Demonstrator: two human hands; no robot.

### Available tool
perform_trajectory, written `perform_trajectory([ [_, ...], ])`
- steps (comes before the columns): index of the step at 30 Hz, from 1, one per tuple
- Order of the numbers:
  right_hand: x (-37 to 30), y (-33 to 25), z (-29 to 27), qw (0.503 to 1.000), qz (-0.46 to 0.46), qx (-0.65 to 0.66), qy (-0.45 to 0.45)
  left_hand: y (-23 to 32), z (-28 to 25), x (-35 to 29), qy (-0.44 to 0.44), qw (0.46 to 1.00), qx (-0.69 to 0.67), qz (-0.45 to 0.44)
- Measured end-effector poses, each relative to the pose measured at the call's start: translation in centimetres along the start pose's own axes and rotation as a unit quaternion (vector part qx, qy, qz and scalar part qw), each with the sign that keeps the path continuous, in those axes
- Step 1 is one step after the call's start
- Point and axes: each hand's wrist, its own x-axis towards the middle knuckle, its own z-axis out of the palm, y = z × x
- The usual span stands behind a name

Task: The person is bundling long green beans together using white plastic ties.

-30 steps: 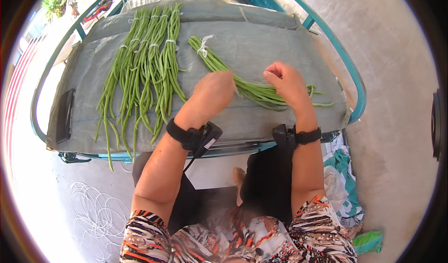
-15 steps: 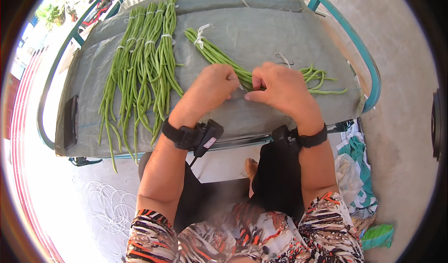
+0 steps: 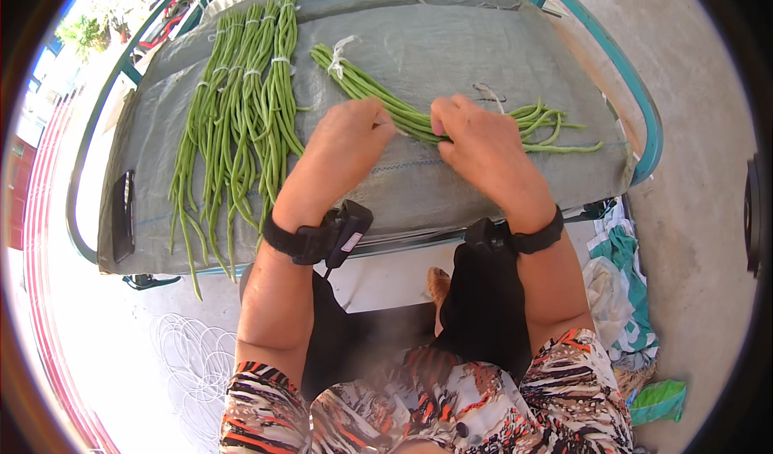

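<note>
A bundle of green long beans (image 3: 374, 91) lies slantwise on the grey woven sheet (image 3: 419, 188). A white tie (image 3: 338, 58) is knotted round its far left end. My left hand (image 3: 346, 141) is closed in a pinch at the bundle's near side, with a small bit of white tie showing by its fingertips. Just to the right, my right hand (image 3: 485, 144) is closed against the middle of the bundle; its grip is mostly hidden. Several tied bean bundles (image 3: 241, 91) lie side by side at the left.
A teal metal rail (image 3: 624, 59) frames the sheet-covered cart bed. A dark flat object (image 3: 123, 215) lies at its left edge. Coiled white wire (image 3: 193, 365) is on the floor at lower left. Cloths and sacks (image 3: 620, 293) and a green bag (image 3: 658, 402) lie at right.
My left hand has moved slightly up and left, widening the gap between my hands. The right hand's thumb has drawn in toward its fingers.
</note>
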Motion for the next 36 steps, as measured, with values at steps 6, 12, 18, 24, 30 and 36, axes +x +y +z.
perform_trajectory([
  [6,0.0,0.8,0.3,0.998,-0.033,0.035,0.035,3.0,-1.1,0.1,-0.117,0.974,-0.139,-0.133],
  [12,0.6,1.0,-1.1,0.974,0.038,0.222,-0.009,2.4,1.0,0.2,-0.120,0.924,-0.347,-0.108],
  [18,1.2,-0.4,-1.6,0.940,0.009,0.301,0.161,1.4,2.3,1.1,-0.089,0.896,-0.414,-0.132],
  [24,1.6,-1.9,-1.0,0.901,-0.087,0.400,0.144,1.1,2.9,1.2,-0.038,0.936,-0.350,-0.024],
  [30,1.8,-2.1,-0.8,0.890,-0.098,0.429,0.114,2.0,2.4,0.9,-0.023,0.913,-0.407,-0.014],
  [36,1.2,-1.9,-3.2,0.877,0.023,0.448,0.173,0.8,2.9,1.4,-0.047,0.909,-0.411,-0.048],
])
